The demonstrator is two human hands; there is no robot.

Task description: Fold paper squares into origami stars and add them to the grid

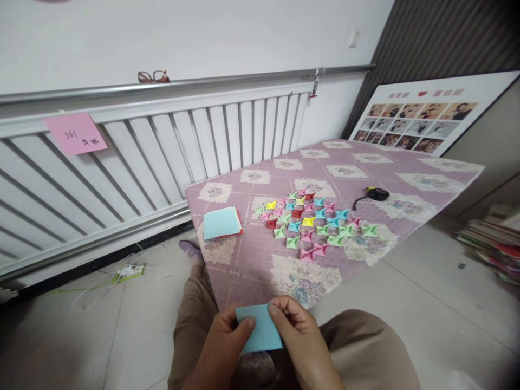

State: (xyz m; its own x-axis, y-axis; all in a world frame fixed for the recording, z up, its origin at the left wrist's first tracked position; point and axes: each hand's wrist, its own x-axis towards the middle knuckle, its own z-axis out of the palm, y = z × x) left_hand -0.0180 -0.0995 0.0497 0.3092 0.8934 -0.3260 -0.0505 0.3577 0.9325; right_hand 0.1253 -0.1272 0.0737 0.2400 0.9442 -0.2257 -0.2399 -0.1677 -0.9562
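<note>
A light blue sheet of paper (262,331) is held up over my lap, just off the near edge of the table. My left hand (227,338) pinches its left side, thumb on top. On the upper right corner, my right hand (298,330) grips with thumb and fingers. Beyond my hands, several small folded paper pieces (309,221) in pink, green, blue, yellow and red stand in rows on the cloth. To their left lies a stack of coloured paper (221,223), light blue uppermost with red showing beneath.
A purple floral cloth (252,271) covers the table. A black coiled cord (377,194) lies at its right. Behind stand a white radiator (239,130) with a pink note (76,134), and glasses (153,77) on the pipe. A photo board (418,116) leans at the back right.
</note>
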